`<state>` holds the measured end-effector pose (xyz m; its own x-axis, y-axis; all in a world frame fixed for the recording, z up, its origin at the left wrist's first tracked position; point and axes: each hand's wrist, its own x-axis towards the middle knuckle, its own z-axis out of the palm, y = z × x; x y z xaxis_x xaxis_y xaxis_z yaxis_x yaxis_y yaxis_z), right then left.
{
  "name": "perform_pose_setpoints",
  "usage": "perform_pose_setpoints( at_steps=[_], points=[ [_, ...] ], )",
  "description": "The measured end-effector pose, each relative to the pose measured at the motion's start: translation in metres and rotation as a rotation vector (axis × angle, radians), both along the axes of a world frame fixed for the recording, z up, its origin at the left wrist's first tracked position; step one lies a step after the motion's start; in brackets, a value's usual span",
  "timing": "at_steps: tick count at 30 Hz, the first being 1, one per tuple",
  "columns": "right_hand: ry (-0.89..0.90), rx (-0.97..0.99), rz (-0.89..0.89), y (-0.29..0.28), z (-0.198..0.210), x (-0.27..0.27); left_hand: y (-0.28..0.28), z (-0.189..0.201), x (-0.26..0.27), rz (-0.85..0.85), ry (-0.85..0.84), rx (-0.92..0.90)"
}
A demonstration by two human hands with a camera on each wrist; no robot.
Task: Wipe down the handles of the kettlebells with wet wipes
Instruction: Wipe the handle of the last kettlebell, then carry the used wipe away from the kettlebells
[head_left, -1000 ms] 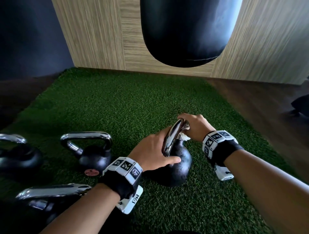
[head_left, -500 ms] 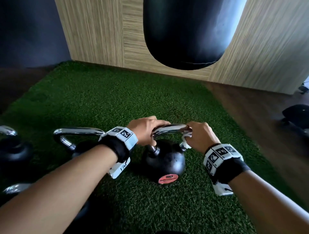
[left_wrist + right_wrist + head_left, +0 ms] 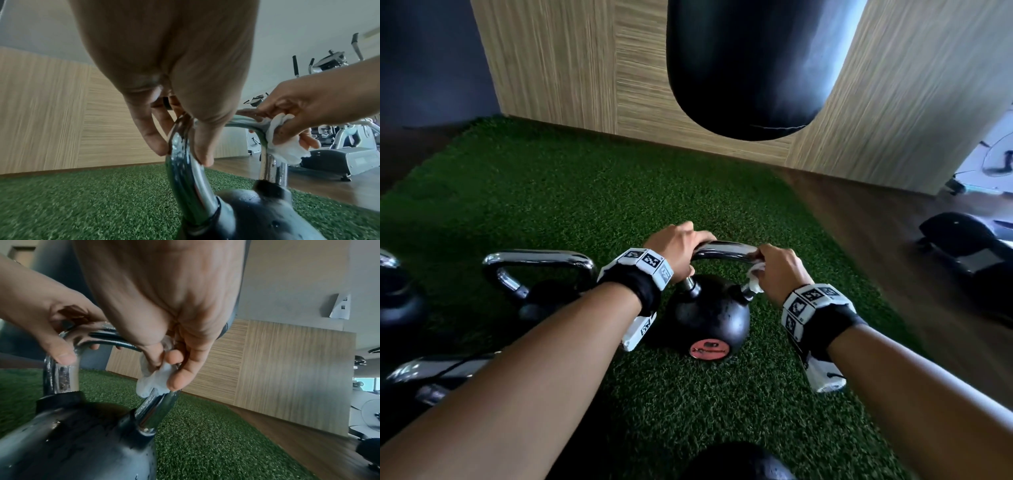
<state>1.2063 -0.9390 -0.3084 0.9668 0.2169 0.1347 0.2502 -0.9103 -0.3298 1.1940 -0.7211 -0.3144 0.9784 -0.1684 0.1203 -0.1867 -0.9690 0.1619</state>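
A black kettlebell (image 3: 709,317) with a chrome handle (image 3: 724,251) stands upright on the green turf (image 3: 585,192). My left hand (image 3: 676,250) grips the handle's left bend (image 3: 180,146), thumb and fingers curled round it. My right hand (image 3: 777,270) holds a crumpled white wet wipe (image 3: 755,277) against the handle's right bend. In the wrist views the wet wipe (image 3: 283,146) (image 3: 154,382) is pinched between thumb and fingers round the chrome bar (image 3: 156,408). Water drops sit on the black ball (image 3: 82,443).
Other kettlebells (image 3: 534,284) (image 3: 400,301) (image 3: 431,377) stand on the turf at my left. A black punching bag (image 3: 753,65) hangs ahead before a wood-panelled wall (image 3: 571,61). Wooden floor (image 3: 893,260) and gym machines (image 3: 339,146) lie to the right.
The kettlebell was tilted with its handle edge-on; it now stands upright with the handle across. My left hand moved from the ball to the handle's left bend.
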Motion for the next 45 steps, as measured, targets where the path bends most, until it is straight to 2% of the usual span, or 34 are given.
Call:
perform_pose_setpoints(
  at_steps=[4, 7, 10, 15, 18, 22, 32, 36, 39, 45],
  points=[
    [0.070, -0.105, -0.042, 0.002, 0.016, -0.008, -0.006, 0.002, -0.016, 0.046, -0.015, -0.060],
    [0.160, -0.038, -0.052, -0.004, 0.033, -0.026, -0.012, 0.009, -0.043, 0.081, 0.023, -0.184],
    [0.237, 0.000, -0.102, -0.016, 0.052, -0.062, -0.019, 0.018, -0.080, 0.106, 0.048, -0.249],
    [0.348, 0.048, -0.182, -0.044, 0.100, -0.133, -0.040, 0.052, -0.153, 0.176, 0.225, -0.278],
    [0.439, 0.062, -0.206, -0.053, 0.140, -0.176, -0.054, 0.092, -0.202, 0.204, 0.293, -0.266],
    [0.535, 0.046, -0.233, -0.064, 0.205, -0.227, -0.067, 0.169, -0.243, 0.197, 0.413, -0.260],
    [0.484, 0.368, -0.559, -0.119, 0.379, -0.296, -0.133, 0.380, -0.261, 0.102, 0.426, -0.208],
    [0.416, 0.439, -0.681, -0.172, 0.433, -0.328, -0.190, 0.441, -0.272, 0.019, 0.405, -0.211],
    [0.357, 0.476, -0.784, -0.218, 0.460, -0.367, -0.250, 0.470, -0.296, -0.090, 0.418, -0.192],
    [0.267, 0.503, -1.031, -0.328, 0.495, -0.499, -0.391, 0.506, -0.392, -0.335, 0.455, -0.150]
  ],
)
